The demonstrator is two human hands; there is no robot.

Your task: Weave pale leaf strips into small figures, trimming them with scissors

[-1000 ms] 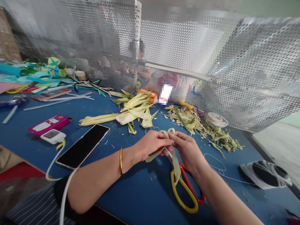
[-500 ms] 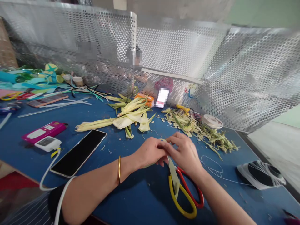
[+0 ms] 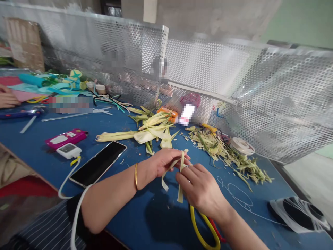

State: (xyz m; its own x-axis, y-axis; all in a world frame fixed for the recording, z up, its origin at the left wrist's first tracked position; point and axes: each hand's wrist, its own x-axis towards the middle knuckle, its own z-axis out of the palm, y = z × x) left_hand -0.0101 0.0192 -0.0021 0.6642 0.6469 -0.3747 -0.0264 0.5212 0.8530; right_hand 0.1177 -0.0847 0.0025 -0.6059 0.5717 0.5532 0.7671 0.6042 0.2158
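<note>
Over the front of the table my left hand (image 3: 166, 162) is closed, pinching a pale corn husk strip (image 3: 180, 195) near its fingertips. The strip loops over the fingers, and its two ends hang down. My right hand (image 3: 201, 187) is closed too, its curled fingers against the same strip just to the right; the exact grip is partly hidden. Below the right hand lie scissors with yellow and red handles (image 3: 193, 222), their blades hidden by the hand. A bunch of corn husks (image 3: 148, 133) rests beyond my hands.
Husk scraps (image 3: 210, 146) are heaped at the right, beside a roll of tape (image 3: 241, 146). A spool of white thread (image 3: 299, 213) sits near the right edge. A phone (image 3: 100, 163) and a white cable (image 3: 75, 225) lie left. Another person's hand (image 3: 7, 99) shows far left.
The view has swung left. My right hand has drawn slightly down and away from my left hand. The husk strip's loop and both hanging ends now show, while the hand covers more of the scissors.
</note>
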